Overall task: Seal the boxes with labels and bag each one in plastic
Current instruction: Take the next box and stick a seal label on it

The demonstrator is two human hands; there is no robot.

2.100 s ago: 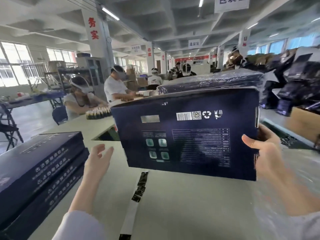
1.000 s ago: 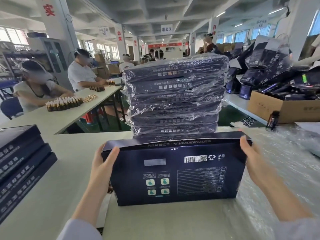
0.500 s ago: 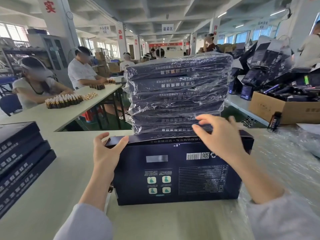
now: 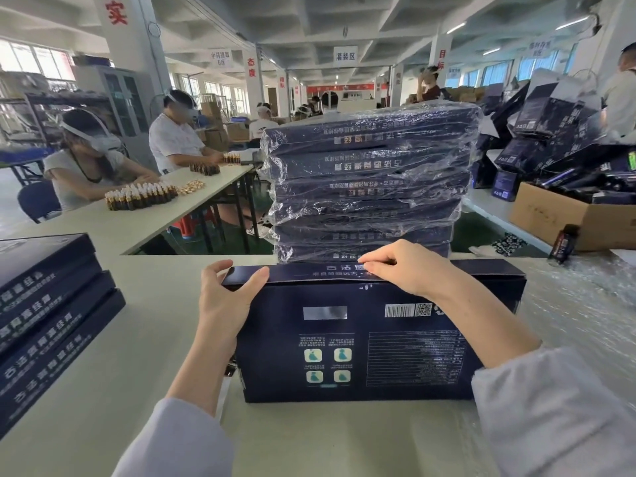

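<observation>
While the top flap is held down: the dark navy flat cardboard box stands on its long edge on the pale matte surface, mid-scene, with its printed back facing near. Sealing looks to be the step in hand; bagging is not yet begun.
Left hand: grips the box's top left corner, fingers curled over the far side and thumb on the top flap.
Right hand: thumb and forefinger are pinched together on the flap's far edge; whether a label sits between them I cannot tell.
Next move: likely calls for the flap kept flush and a label pressed flat across the seam.
Materials: the box is stiff, smooth card with crisp corners. Just behind it is a stack of navy boxes wrapped in clear plastic, the film wrinkled and glossy. Near left is a stack of bare navy boxes. Right is crinkled clear plastic sheeting.
</observation>
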